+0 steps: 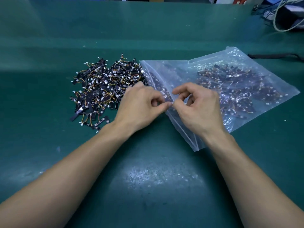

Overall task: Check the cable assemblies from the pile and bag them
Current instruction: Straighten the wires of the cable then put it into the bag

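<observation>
Plastic bag [189,74]: clear, zip-top, lying flat on the mat right of centre, with its mouth edge turned toward the pile.
Bag contents: many assemblies [233,86], black strips with thin coloured wires and white plugs, heaped in the half away from the mouth; a few lie close to the zip.
Pile [105,89]: loose assemblies of the same kind on the mat left of the bag, its right side reaching the far end of the mouth.
Left hand [139,106]: thumb and forefinger pinch the bag's mouth edge about midway along; the other fingers are curled.
Right hand [197,109]: rests on the bag and pinches the same edge, fingertips meeting the left hand's; the forefinger arches above.
Mat [148,178]: green, with a patch of glare near the person; bare stretches lie in front of the forearms, left of the pile and beyond both toward the far edge.
Strap [276,55]: black, flat on the mat just beyond the bag's far right corner.
Cords [279,17]: white and dark, bunched at the far right corner.
Writing: small white marks on the black strips, too small to read.
</observation>
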Available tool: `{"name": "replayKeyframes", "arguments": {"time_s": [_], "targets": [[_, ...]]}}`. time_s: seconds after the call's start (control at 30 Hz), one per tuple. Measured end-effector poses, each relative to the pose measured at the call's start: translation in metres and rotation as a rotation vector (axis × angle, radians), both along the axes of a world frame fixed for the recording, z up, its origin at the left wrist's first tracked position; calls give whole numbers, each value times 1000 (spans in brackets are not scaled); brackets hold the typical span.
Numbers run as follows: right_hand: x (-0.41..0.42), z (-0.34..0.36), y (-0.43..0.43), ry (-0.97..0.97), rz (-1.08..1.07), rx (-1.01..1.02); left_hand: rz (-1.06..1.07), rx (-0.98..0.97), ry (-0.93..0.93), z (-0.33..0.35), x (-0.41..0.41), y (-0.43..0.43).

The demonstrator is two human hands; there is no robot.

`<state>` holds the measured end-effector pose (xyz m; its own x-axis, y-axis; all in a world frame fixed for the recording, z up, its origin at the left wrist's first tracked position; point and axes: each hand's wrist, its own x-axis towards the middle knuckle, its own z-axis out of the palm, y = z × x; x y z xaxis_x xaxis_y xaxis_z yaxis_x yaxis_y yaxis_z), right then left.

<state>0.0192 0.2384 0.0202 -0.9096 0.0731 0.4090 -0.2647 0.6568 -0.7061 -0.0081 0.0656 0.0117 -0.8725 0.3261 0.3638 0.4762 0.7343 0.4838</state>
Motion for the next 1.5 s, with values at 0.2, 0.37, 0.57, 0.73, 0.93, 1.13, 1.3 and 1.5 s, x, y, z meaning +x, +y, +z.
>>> {"name": "replayKeyframes", "arguments": {"time_s": [0.2,0.37,0.57,0.73,0.93,1.13,1.3,1.5], "targets": [[-1,-9,-3,-97,49,147,117,-15,59,-2,1,-72],[-2,-18,-6,-180,91,234,167,-66,30,-5,3,-86],[-3,-22,-5,-159,97,198,189,-225,62,-6,0,-85],[-3,-22,-6,-164,118,191,162,-252,124,-7,-2,-85],[-1,-21,-7,-173,118,173,136,-249,145,-7,-4,-84],[0,-19,-7,-171,124,171,138,-225,236,-4,-5,-83],[1,-18,-9,-160,132,159,142,-83,271,-2,-3,-82],[4,-15,-12,-104,170,129,123,40,325,0,2,-78]]}}
